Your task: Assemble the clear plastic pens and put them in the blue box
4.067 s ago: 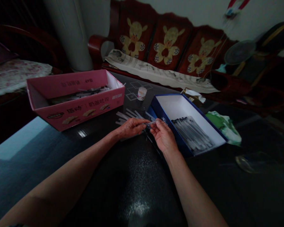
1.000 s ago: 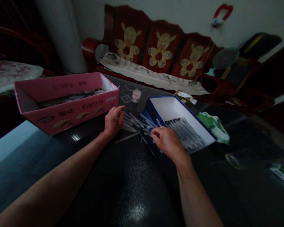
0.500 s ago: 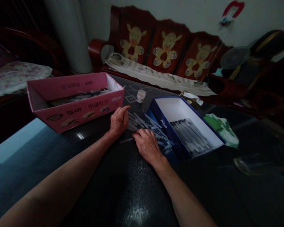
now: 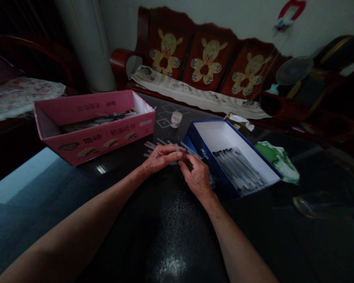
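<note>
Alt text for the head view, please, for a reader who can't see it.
The person's left hand and right hand pinch a thin pen piece between them over a dark table. Loose pen pieces lie just beyond, a blue box of pens to the right, a pink carton to the left.

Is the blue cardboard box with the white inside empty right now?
No, the blue cardboard box holds a stack of pens lying in its near right part.
</note>
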Demonstrator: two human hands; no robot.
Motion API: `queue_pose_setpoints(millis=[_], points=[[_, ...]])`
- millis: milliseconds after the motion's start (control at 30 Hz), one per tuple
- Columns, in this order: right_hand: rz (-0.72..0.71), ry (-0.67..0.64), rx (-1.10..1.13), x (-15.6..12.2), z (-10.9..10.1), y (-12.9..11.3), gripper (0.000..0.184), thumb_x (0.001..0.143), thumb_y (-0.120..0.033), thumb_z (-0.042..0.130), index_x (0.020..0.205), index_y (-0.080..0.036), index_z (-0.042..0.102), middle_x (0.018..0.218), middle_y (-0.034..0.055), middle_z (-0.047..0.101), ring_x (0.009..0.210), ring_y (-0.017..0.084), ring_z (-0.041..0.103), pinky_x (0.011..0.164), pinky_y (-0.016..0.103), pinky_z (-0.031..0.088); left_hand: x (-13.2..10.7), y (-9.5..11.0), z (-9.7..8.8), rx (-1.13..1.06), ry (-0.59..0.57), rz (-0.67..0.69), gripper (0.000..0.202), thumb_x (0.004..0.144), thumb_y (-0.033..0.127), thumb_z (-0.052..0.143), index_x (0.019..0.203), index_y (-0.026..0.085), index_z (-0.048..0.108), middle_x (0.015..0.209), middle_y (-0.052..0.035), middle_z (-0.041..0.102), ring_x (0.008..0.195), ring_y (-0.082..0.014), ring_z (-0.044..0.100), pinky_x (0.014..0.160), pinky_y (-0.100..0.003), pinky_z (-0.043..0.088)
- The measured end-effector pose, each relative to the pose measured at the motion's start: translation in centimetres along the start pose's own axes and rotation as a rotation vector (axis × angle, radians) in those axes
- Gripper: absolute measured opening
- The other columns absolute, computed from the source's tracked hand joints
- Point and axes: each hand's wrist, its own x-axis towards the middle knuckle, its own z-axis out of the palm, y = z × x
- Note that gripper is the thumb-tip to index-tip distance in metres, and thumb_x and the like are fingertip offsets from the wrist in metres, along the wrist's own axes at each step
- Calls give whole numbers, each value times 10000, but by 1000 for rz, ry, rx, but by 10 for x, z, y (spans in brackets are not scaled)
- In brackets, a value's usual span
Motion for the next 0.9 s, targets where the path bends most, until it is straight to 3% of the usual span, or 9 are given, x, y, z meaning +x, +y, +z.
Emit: queue_pose_setpoints(millis=[133,233,333,433,633,767,900], points=[[2,-63,-9,8,-19,2,151,868,-237,527,936,-208,659,892,45,678,832,169,629,775,290,479,3,-4,-2,-151,53,-64,295,843,420,583,850,140,679,784,-44,677,728,-136,632,687,-255,517],[71,-75,-117,14,-43,12,171,851,-243,516,887,-202,678,882,51,690,807,171,635,757,294,476,7,-9,-10,-242,145,-101,338,857,445,552,958,131,628,680,-7,602,578,-106,586,543,-222,477],[145,-200,-228,16,-65,22,159,791,-215,542,852,-189,687,812,44,686,715,162,626,683,287,468,8,-13,-15,-150,189,-75,446,857,433,558,1182,127,561,619,40,521,467,-66,461,435,-184,368],[175,-373,-289,15,-78,21,168,762,-186,543,831,-179,696,767,40,684,670,154,617,623,274,446,8,-15,-15,-20,181,-25,492,880,410,528,1279,122,523,614,44,500,471,-56,394,432,-181,318],[226,-591,-411,9,-88,8,203,722,-105,533,702,-207,707,673,8,691,617,139,616,589,258,414,7,-14,-11,107,159,14,427,897,423,506,1161,112,631,550,34,471,519,-82,436,483,-200,352],[298,-584,-490,3,-85,11,157,679,-106,595,656,-220,701,607,8,684,553,147,611,527,257,409,6,-17,-10,96,141,0,444,879,447,529,1144,109,644,554,25,484,520,-89,445,477,-209,359],[244,-596,-514,-2,-79,21,145,636,-94,656,607,-233,684,539,2,656,487,145,583,485,257,389,5,-21,-10,95,115,8,447,869,457,539,1134,116,656,571,15,501,530,-94,454,469,-210,363]])
